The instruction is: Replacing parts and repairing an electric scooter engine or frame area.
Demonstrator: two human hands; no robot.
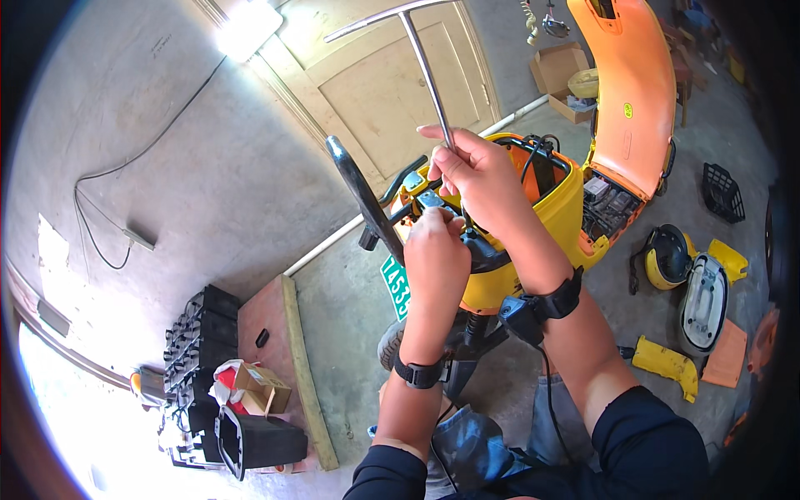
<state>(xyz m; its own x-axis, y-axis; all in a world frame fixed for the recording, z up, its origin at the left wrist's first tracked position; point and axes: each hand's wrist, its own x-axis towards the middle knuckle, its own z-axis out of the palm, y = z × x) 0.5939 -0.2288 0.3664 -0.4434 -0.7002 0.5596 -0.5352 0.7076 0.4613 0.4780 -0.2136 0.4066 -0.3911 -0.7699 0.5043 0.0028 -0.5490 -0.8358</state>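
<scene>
so the right hand [483, 179] has its fingers closed around the shaft of a T-shaped metal bar [425, 75], crossbar up top, right above the front of a yellow scooter [560, 212]; left hand [437, 246] is curled up just below, by a small greyish piece [430, 199] near the handlebar [364, 196]; can't tell if it's actually pinching that; black basket [723, 192] sits on the floor [346, 350] off right

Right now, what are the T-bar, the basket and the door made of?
T-bar: probably metal, smooth and shiny, with bright streaks.
Basket: likely dull black plastic, with a grid of holes.
Door: maybe wood with cream paint; panels show, but the paint hides what's underneath.
</scene>
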